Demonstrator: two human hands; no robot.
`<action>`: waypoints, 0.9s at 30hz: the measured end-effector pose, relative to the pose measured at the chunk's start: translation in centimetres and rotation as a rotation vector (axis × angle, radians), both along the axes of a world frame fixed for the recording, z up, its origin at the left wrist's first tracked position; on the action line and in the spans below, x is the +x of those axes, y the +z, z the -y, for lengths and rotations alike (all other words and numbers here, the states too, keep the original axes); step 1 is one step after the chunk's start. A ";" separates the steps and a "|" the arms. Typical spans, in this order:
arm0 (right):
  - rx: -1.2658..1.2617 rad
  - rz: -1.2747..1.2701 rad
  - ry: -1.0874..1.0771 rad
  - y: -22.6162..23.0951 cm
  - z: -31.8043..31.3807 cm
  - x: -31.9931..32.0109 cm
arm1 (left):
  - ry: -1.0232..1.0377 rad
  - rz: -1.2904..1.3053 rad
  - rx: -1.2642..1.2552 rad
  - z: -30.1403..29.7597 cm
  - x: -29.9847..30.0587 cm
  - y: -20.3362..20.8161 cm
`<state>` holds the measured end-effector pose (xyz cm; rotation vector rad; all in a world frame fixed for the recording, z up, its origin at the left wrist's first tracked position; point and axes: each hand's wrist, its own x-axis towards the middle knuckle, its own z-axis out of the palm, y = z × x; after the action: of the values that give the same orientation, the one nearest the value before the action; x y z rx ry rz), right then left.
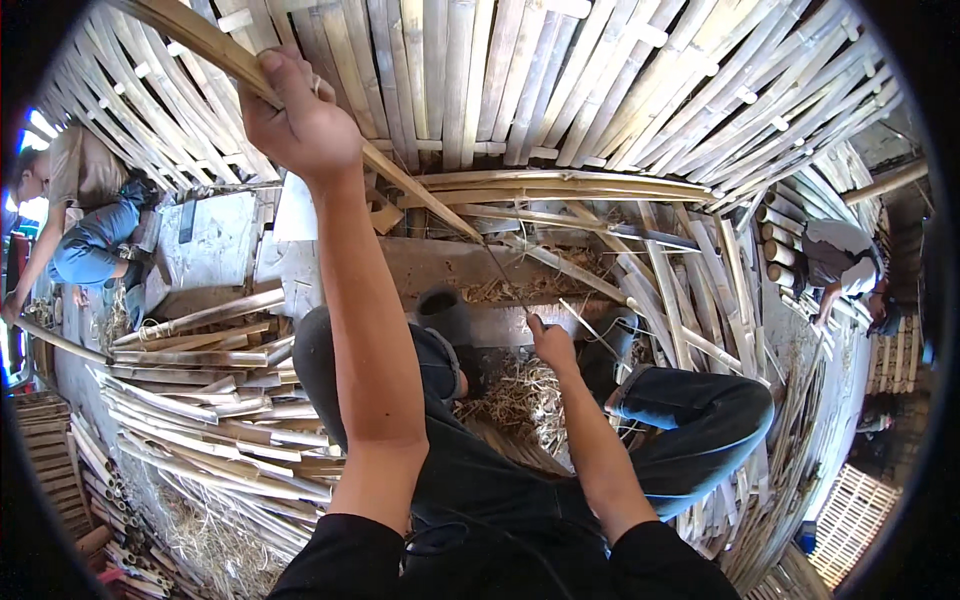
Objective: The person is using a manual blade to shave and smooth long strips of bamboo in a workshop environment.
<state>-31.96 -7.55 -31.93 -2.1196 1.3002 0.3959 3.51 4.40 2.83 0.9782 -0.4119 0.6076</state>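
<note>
High in front of me my left hand (pixel 305 125) is closed round a long split bamboo strip (pixel 420 197). The strip slants from the upper left down to the middle of the view. Lower down, my right hand (pixel 552 345) grips the handle of a thin, dark-bladed knife (pixel 508 280). Its blade points up and away, with the tip close to the strip's lower end; I cannot tell whether they touch. Between my legs, below the knife, lies a heap of pale bamboo shavings (pixel 520 400).
Split bamboo (pixel 220 400) is piled at my left, and more strips (pixel 700 275) lie at my right. Slatted bamboo panels (pixel 480 70) lean ahead. One person (pixel 95 225) crouches far left, handling a bamboo strip; another person (pixel 840 260) bends at far right near bamboo poles (pixel 780 250).
</note>
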 end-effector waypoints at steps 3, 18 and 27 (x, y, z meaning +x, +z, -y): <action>0.168 0.052 -0.043 1.9 0.8 -2.2 | -0.026 -0.039 -0.005 -0.1 -0.8 0.9; 0.019 0.448 -0.436 20.4 -1.7 -9.7 | -0.209 -0.091 0.001 -0.8 -13.7 12.0; 0.034 0.437 -0.457 18.9 -4.3 -15.3 | -0.349 -0.131 0.036 4.0 -19.1 12.0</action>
<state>-47.23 -3.26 -13.02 -1.6813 1.4345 -0.2245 -15.62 0.40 14.83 0.9465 -0.4650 0.2204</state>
